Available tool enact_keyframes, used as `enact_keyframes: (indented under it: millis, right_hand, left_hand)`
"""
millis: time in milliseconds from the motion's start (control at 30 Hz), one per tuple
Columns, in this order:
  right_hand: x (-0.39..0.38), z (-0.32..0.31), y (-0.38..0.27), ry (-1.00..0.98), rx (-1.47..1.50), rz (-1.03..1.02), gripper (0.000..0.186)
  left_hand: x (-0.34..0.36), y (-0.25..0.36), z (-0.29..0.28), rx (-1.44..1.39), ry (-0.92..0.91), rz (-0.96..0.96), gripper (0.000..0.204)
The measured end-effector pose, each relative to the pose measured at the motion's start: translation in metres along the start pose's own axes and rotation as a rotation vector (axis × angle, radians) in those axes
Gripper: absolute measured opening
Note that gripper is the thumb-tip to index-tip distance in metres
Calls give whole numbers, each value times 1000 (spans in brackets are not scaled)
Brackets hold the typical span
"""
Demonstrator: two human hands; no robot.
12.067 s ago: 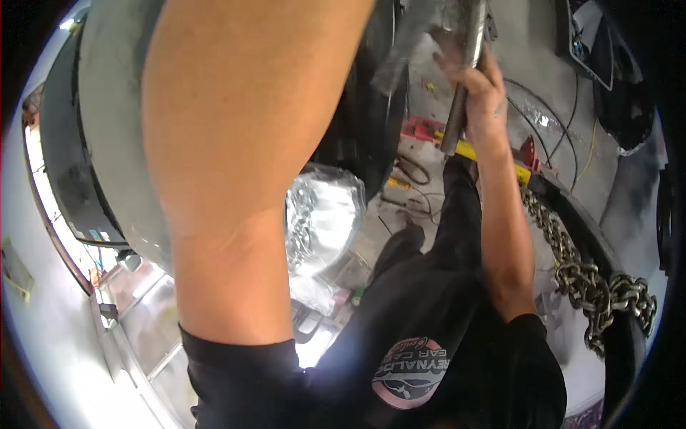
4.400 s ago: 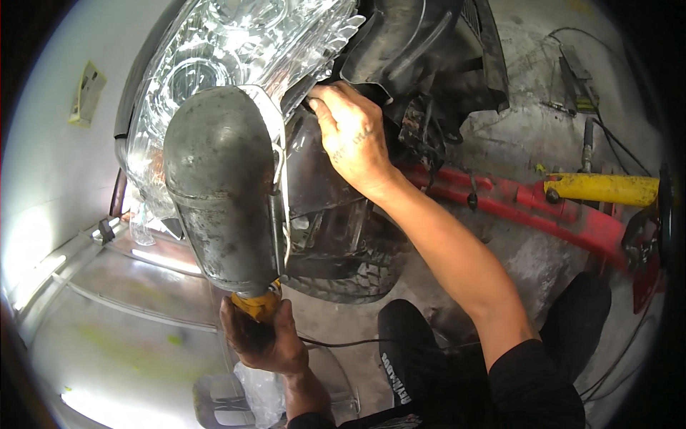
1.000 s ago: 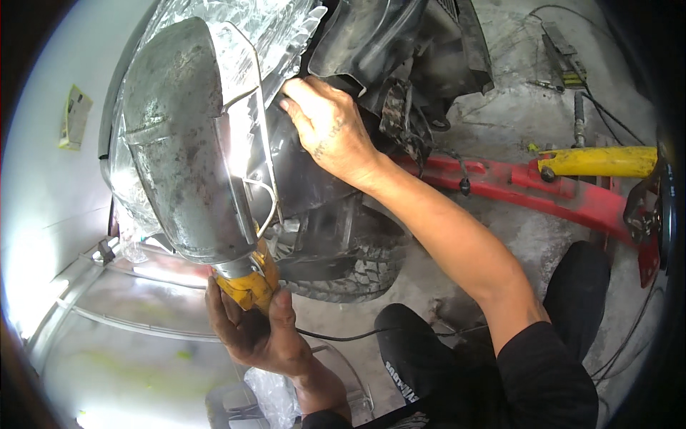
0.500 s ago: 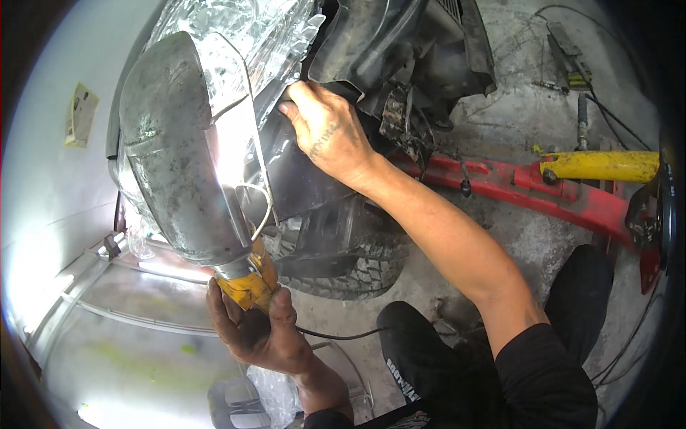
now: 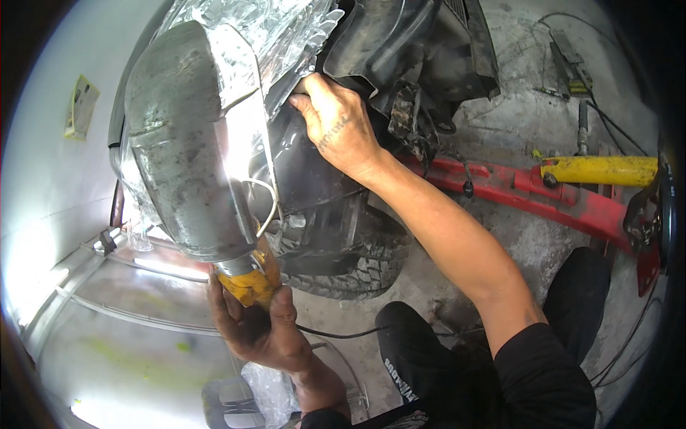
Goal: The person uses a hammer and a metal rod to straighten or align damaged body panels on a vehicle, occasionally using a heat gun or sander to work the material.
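Observation:
In my left hand [image 5: 261, 332] is the yellow handle [image 5: 250, 284] of a corded work lamp, its fingers closed round it. The lamp's scuffed grey metal hood [image 5: 175, 150] points up and away, with a bright light and a bent wire guard [image 5: 263, 136] on its right side. My right hand [image 5: 341, 129] reaches up to the vehicle's front, closed at the edge of a dark panel [image 5: 289, 163], just below crinkled clear plastic film [image 5: 282, 36]. Its fingertips are partly hidden behind that edge, so what they grip does not show.
Loose black plastic trim [image 5: 400, 43] hangs beyond my right hand. Below the panel is a tyre [image 5: 343, 277]. A red metal beam [image 5: 500, 187] with a yellow cylinder [image 5: 600, 171] crosses the floor at right. The lamp's cord [image 5: 343, 334] runs past my knee.
The view has shifted slightly, so the vehicle front and lamp sit a little further right. Both hands keep their places: the left on the lamp, the right at the panel edge.

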State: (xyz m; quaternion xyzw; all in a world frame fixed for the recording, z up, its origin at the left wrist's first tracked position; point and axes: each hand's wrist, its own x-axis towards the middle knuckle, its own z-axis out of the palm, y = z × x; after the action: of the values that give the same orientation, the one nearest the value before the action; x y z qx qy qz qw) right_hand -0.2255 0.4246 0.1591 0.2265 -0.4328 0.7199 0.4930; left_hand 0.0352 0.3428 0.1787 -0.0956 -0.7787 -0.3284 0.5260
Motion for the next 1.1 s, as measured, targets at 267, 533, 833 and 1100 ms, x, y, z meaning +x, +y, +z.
enact_keyframes:
  millis: [267, 533, 833, 1100]
  right_hand:
    - [0, -6, -3, -60, -48, -34, 12]
    - [1, -3, 0, -50, -32, -17, 14]
    - [0, -1, 8, -15, -27, -77, 11]
    - [-1, -4, 3, -66, -78, -56, 9]
  left_hand:
    - [3, -5, -6, 16, -4, 25, 82]
    - [3, -7, -7, 24, -7, 35, 82]
    - [3, -11, 0, 36, 35, 78, 75]
    - [2, -10, -7, 33, -13, 18, 81]
